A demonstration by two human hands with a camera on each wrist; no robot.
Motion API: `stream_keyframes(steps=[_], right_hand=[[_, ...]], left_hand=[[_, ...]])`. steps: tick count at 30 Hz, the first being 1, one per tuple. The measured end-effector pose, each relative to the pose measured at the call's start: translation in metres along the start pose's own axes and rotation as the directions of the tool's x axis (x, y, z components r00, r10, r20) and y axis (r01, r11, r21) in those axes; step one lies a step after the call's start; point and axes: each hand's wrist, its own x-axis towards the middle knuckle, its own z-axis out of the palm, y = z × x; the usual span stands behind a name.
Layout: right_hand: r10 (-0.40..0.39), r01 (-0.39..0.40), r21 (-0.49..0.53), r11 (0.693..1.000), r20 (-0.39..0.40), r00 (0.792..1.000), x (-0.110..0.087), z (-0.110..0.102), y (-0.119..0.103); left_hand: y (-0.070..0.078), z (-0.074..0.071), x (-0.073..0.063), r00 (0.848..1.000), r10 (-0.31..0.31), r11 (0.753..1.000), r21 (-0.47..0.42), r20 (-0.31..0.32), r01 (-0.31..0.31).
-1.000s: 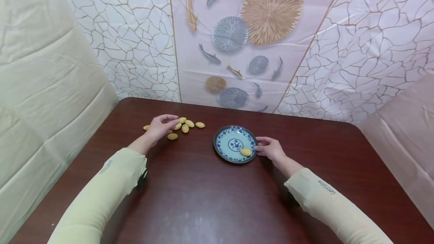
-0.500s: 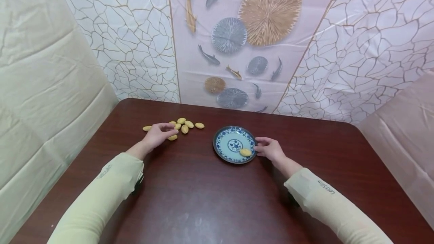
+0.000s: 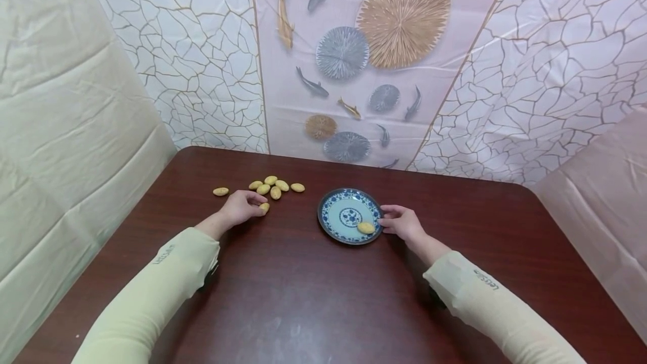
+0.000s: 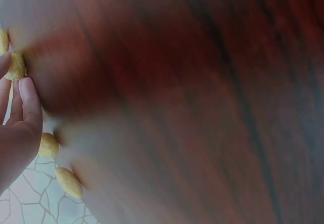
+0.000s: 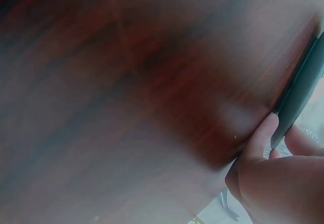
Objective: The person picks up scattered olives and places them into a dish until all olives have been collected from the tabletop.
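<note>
In the head view my left hand is at the near side of a group of yellow oval pieces with a rough, nut-like surface. Its thumb and fingers pinch one yellow oval piece; the left wrist view shows that piece between the fingertips. My right hand grips the right rim of a round blue-and-white plate, thumb and fingers on either side of its edge. From the right wrist the dark outer side of the plate shows. One yellow oval piece lies on the plate, near its lower right.
Several more yellow oval pieces lie in a loose cluster beyond the left hand, and a single oval piece sits apart to its left. The dark wooden table ends at a patterned cloth wall at the back.
My left hand has come back from over the cluster and lowered onto the nearest oval piece, which it now pinches and has shifted slightly right. The right hand and plate stay put.
</note>
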Motion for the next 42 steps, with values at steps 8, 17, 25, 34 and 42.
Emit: stream_keyframes(steps=[8, 17, 25, 34, 42], right_hand=[[-0.002, 0.002, 0.004, 1.000, 0.002, 1.000, 0.000, 0.001, 0.001], [0.009, -0.009, -0.010, 1.000, -0.001, 1.000, -0.001, 0.001, 0.000], [-0.018, 0.018, -0.017, 1.000, -0.006, 1.000, 0.000, 0.002, 0.002], [-0.026, 0.026, -0.012, 1.000, -0.007, 1.000, 0.000, 0.002, 0.001], [-0.018, 0.018, -0.013, 1.000, -0.001, 1.000, 0.000, 0.002, 0.001]], left_hand=[[0.001, -0.001, 0.000, 1.000, -0.026, 0.997, -0.070, 0.004, 0.027], [0.007, 0.001, 0.003, 0.998, -0.055, 0.965, -0.253, 0.040, 0.064], [0.023, 0.004, 0.003, 0.999, -0.024, 0.967, -0.251, 0.043, 0.034], [0.049, 0.023, 0.010, 0.995, -0.001, 0.936, -0.350, 0.096, 0.035], [0.074, 0.045, 0.014, 0.981, 0.033, 0.909, -0.414, 0.191, 0.050]])
